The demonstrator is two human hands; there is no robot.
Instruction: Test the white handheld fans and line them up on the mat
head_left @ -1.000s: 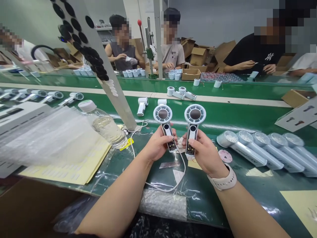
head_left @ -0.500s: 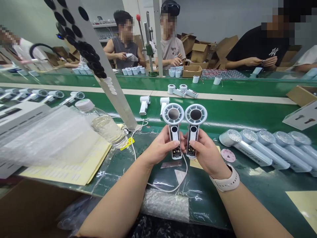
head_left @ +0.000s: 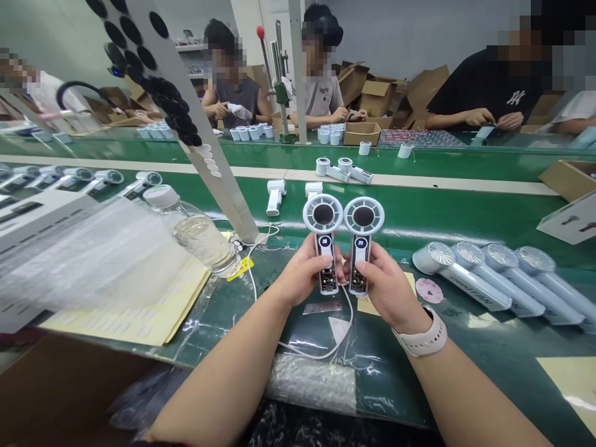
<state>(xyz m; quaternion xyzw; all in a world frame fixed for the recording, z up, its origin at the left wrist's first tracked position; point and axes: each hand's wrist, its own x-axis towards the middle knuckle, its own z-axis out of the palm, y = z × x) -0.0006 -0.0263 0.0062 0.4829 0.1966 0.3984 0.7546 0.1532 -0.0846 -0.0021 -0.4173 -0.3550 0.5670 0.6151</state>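
Note:
My left hand (head_left: 300, 277) grips the handle of a white handheld fan (head_left: 323, 214), held upright with its round head on top. My right hand (head_left: 382, 284) grips a second white handheld fan (head_left: 364, 216) in the same way, side by side with the first. Each handle has a small lit display reading 20. A white cable (head_left: 326, 352) hangs from the base of the left fan and loops over the green table. My right wrist wears a pale watch (head_left: 421, 338).
A row of finished light-blue fans (head_left: 493, 279) lies at the right. A water bottle (head_left: 195, 234), plastic bags and yellow sheets (head_left: 135, 310) lie at the left. A slanted metal post (head_left: 205, 130) carries black discs. More fans lie on the conveyor (head_left: 419, 217). Several people work across it.
The two fans have come together from about a hand's width apart to side by side, and their handle displays have lit up showing 20.

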